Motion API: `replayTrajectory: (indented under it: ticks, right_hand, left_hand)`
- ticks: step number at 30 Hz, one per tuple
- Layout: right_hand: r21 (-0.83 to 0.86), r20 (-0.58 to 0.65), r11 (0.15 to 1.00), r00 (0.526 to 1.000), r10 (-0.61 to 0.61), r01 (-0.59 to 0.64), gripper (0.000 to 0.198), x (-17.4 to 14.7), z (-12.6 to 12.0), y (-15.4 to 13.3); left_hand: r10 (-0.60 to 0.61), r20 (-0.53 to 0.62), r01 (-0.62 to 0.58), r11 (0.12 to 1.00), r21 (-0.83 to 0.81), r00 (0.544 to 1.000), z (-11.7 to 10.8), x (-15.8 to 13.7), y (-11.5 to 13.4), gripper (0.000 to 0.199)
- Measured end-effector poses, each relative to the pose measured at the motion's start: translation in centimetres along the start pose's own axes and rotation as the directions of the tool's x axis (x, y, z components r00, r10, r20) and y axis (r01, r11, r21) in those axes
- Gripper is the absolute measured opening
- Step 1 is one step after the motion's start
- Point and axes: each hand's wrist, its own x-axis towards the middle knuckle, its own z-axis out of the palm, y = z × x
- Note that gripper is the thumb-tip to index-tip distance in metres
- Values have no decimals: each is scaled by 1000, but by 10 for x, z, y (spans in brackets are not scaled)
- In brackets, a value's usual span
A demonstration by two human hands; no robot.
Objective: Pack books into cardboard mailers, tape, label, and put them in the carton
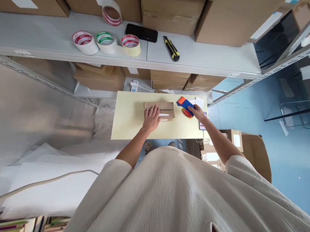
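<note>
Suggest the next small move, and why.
Probably move the tape dispenser left, over the carton: the right hand holds it just beside the carton, the left hand rests on top, and a dark seam shows there.

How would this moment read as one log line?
left hand: resting on brown cardboard box | right hand: holding blue-and-orange tape dispenser, apart from box | surface: pale yellow tabletop

Closed brown cardboard box (167,107), blue-and-orange tape dispenser (185,104), tilted, just beside it
</note>
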Motion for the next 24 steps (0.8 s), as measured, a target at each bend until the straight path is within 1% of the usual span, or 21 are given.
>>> replayTrajectory:
  ticks: [1,3,6,9,11,13,15,17,18,20,22,24]
  right_hand:
    - [60,38,998,999,15,-18,72,3,-3,-14]
    - [81,91,997,996,4,-11,79,8,-2,-44]
    - [15,141,998,988,-57,56,81,12,12,-84]
    - [-76,199,992,976,-84,100,79,12,30,-105]
    - [-136,225,985,972,-73,105,78,13,37,-108]
    - [-168,239,981,969,-57,99,77,15,40,-106]
    - [-172,248,981,968,-50,95,74,17,40,-103]
    - [-172,250,981,967,-48,93,72,19,40,-101]
    - [-175,247,980,968,-48,93,72,19,40,-102]
    - [-184,239,978,970,-48,94,71,18,41,-103]
    - [-196,236,975,970,-52,100,70,17,44,-104]
    - [-217,230,970,972,-55,107,68,15,46,-105]
  left_hand:
    - [5,-10,-6,1000,-7,1000,1,0,0,78]
    - [17,-29,-17,1000,-22,999,4,0,0,78]
    - [23,-44,-25,999,-44,999,6,1,1,78]
    - [14,-72,-21,994,-106,997,8,4,-1,75]
    - [-18,-113,-6,979,-205,993,7,8,-4,69]
    - [-95,-170,28,933,-358,981,4,14,-9,64]
    - [-212,-234,62,851,-521,949,-3,19,-13,58]
    - [-321,-280,71,761,-644,905,-15,25,-12,49]
    - [-351,-294,62,727,-683,889,-22,28,-10,43]
    - [-352,-308,24,692,-722,884,-36,35,-1,35]
    - [-329,-312,3,692,-722,891,-49,41,11,35]
    - [-348,-285,46,700,-713,893,-57,46,22,40]
